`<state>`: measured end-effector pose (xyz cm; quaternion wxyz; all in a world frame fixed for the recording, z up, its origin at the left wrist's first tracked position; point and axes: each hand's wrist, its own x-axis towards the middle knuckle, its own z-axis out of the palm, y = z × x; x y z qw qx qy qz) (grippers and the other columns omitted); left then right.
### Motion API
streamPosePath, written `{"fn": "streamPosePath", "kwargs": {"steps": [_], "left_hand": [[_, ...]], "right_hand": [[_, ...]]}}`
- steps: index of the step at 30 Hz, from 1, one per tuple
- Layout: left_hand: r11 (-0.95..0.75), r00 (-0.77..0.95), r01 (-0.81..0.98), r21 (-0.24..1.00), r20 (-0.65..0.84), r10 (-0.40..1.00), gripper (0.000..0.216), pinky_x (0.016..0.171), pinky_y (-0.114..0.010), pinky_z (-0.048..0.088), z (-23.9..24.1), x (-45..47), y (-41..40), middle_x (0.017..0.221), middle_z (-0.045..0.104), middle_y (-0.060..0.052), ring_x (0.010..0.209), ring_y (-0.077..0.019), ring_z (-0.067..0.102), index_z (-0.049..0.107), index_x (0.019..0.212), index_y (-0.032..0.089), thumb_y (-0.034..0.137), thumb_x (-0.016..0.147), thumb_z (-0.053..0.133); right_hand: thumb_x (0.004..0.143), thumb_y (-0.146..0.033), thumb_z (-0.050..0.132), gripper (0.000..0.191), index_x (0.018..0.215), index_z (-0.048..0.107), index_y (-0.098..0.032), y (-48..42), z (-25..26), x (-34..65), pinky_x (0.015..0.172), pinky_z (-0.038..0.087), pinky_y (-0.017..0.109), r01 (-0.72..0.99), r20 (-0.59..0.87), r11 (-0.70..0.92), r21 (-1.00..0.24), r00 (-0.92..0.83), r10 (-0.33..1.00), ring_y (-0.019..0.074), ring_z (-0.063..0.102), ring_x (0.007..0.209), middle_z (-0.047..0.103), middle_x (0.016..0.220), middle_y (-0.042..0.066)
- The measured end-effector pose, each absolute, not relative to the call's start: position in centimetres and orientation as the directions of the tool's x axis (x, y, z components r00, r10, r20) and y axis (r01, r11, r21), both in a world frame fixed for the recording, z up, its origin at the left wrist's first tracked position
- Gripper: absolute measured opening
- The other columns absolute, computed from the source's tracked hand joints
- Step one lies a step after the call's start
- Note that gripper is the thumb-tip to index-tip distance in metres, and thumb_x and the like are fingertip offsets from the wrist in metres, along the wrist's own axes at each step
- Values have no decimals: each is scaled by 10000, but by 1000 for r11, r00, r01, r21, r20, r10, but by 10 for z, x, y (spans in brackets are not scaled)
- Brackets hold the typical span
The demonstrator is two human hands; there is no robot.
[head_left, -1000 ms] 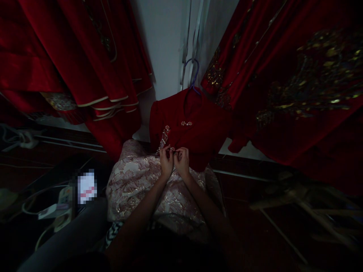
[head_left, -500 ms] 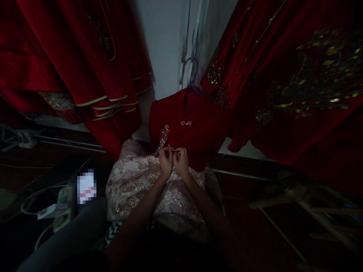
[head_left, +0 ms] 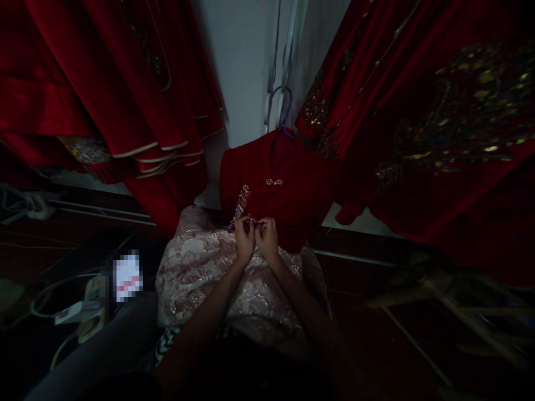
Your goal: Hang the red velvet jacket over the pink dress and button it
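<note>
A red garment (head_left: 309,192) with a V-neck hangs on a purple hanger (head_left: 286,114), its lower front lying over a pink-and-gold brocade cloth (head_left: 200,267). At its lower edge my left hand (head_left: 244,242) and my right hand (head_left: 266,239) meet, fingers closed in a pinch. Between the fingertips shows a small sparkly beaded ornament (head_left: 252,220); its exact shape is hidden. Just left of the fingers runs a dangling beaded trim (head_left: 241,203). Higher on the chest sits a flower-shaped beaded clasp (head_left: 274,182).
Red garments with pale piping (head_left: 150,150) hang at the left, and a gold-sequined red garment (head_left: 455,111) at the right. A white cabinet door (head_left: 246,67) stands behind. A power strip (head_left: 92,306) with cables and a bright pixelated screen (head_left: 127,275) are at the lower left.
The beaded ornament between my fingertips has shifted very slightly downward. Both hands and the garment stay in nearly the same place.
</note>
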<state>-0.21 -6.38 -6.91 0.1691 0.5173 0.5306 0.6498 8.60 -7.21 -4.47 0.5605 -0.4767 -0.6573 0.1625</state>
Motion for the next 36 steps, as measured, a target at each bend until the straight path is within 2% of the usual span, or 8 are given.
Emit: {"fn": "streamPosePath", "kwargs": {"steps": [4, 7, 10, 13, 17, 26, 31, 36], "left_hand": [[-372, -387, 347, 861, 493, 779, 211, 877, -333, 432, -71, -3, -62, 989, 573, -77, 948, -188, 559, 556, 1007, 196, 375, 904, 515], [-383, -388, 326, 864, 492, 779, 222, 873, -328, 428, -73, -2, -62, 978, 569, -72, 938, -184, 554, 549, 999, 194, 392, 906, 509], [-399, -386, 304, 865, 495, 779, 224, 883, -331, 423, -74, -1, -61, 974, 570, -70, 935, -181, 552, 542, 996, 197, 400, 911, 499], [-403, -384, 281, 871, 486, 785, 228, 871, -329, 431, -76, -1, -60, 965, 568, -69, 918, -180, 556, 539, 992, 199, 406, 897, 522], [-404, -391, 271, 874, 484, 783, 239, 862, -325, 435, -79, -1, -60, 969, 555, -67, 919, -177, 554, 523, 1000, 200, 402, 877, 558], [-392, -382, 272, 879, 473, 794, 229, 843, -313, 430, -74, -2, -63, 960, 546, -62, 895, -170, 547, 505, 991, 198, 406, 896, 522], [-394, -367, 291, 872, 482, 795, 209, 835, -315, 427, -71, 0, -68, 923, 560, -60, 878, -177, 545, 515, 954, 201, 403, 901, 505], [-332, -461, 157, 930, 366, 808, 224, 814, -290, 440, -59, -10, -49, 878, 600, -35, 841, -160, 574, 555, 906, 206, 425, 880, 514]], "right_hand": [[843, -159, 484, 127, 959, 534, -173, -72, -46, 86, 696, 451, 260, 442, 580, 486, -754, 100, 808, 127, 529, 735, 531, 961, 55], [876, -203, 483, 184, 1045, 546, -168, -72, -46, 85, 710, 465, 267, 434, 563, 469, -770, 114, 819, 133, 548, 756, 557, 1010, 74], [925, -273, 449, 282, 1176, 539, -183, -72, -45, 85, 777, 476, 283, 438, 549, 453, -777, 119, 827, 149, 578, 849, 579, 1101, 94], [941, -311, 435, 306, 1192, 564, -192, -72, -44, 86, 832, 470, 297, 461, 560, 459, -760, 104, 822, 165, 584, 922, 599, 1103, 95], [938, -332, 445, 325, 1201, 573, -190, -71, -44, 86, 775, 476, 282, 471, 545, 446, -761, 92, 833, 148, 582, 812, 610, 1071, 91], [922, -335, 464, 298, 1134, 619, -196, -70, -45, 87, 682, 464, 246, 481, 528, 432, -763, 79, 846, 120, 552, 697, 619, 968, 57], [921, -312, 461, 288, 1136, 613, -195, -71, -44, 88, 703, 470, 255, 470, 531, 447, -761, 55, 846, 125, 559, 717, 618, 998, 63], [901, -248, 460, 313, 1186, 572, -188, -73, -44, 87, 731, 476, 266, 475, 564, 464, -747, 86, 821, 134, 567, 758, 587, 1045, 83]]}}
